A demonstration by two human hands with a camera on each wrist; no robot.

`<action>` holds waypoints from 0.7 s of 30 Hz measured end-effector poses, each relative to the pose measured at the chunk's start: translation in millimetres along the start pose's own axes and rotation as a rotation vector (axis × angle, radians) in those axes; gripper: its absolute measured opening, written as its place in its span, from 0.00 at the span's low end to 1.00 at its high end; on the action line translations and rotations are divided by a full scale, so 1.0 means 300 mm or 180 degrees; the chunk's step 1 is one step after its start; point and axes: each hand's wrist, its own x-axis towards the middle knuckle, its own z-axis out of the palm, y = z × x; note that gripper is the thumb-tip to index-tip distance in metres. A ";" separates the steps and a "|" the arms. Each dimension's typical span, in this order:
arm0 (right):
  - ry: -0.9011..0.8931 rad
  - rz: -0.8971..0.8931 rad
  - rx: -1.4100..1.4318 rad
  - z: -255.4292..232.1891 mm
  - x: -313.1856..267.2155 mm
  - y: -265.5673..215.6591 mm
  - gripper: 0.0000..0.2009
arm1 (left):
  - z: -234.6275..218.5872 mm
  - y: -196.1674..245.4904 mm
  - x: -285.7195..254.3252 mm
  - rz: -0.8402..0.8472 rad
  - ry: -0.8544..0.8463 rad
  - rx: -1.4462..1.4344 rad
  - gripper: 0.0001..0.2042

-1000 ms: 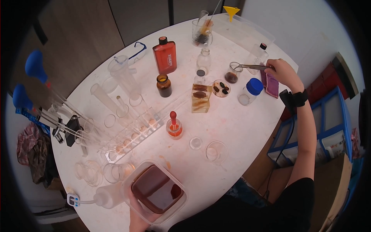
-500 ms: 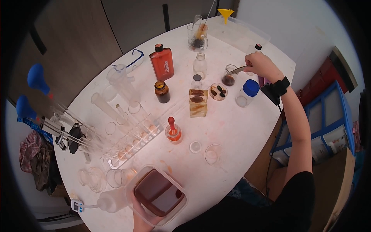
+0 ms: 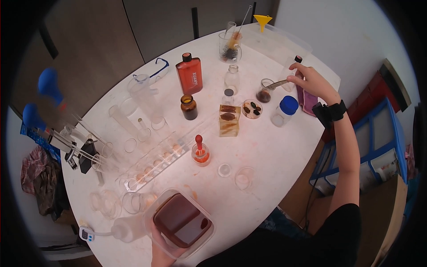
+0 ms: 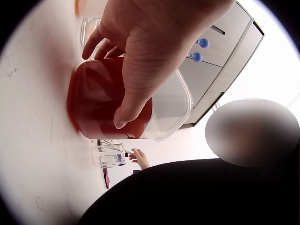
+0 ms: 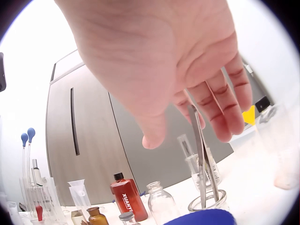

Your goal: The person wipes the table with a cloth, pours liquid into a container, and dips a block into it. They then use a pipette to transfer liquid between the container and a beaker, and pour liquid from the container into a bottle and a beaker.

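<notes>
In the head view, my left hand (image 3: 162, 249) holds a clear plastic tub (image 4: 173, 105) of red-brown liquid at the table's near edge. The left wrist view shows thumb and fingers on opposite sides of it. My right hand (image 3: 313, 82) is over the far right, beside metal tweezers (image 3: 277, 84) leaning in a small glass jar (image 3: 265, 84) with dark contents. Its thumb stands apart from the tweezers (image 5: 201, 150) and the fingers are spread in the right wrist view; the tweezers' upper end overlaps the index finger. A blue-lidded jar (image 3: 288, 107) stands nearer me.
A dish (image 3: 251, 101) of dark pieces and a clear block (image 3: 228, 127) stand left of the jar. Mid-table are a red dropper bottle (image 3: 201, 155), brown bottle (image 3: 189, 109) and red flask (image 3: 190, 75). A test-tube rack (image 3: 155, 171) and tall glassware fill the left.
My right hand brought the tweezers down from almost level over the jar to a slant in its mouth, then its fingers spread away from them. The left hand keeps its hold on the tub.
</notes>
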 end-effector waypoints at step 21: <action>-0.0989 -0.2253 0.0918 0.116 0.061 -0.875 0.18 | -0.021 0.015 0.020 0.0010 0.0057 -0.0829 0.45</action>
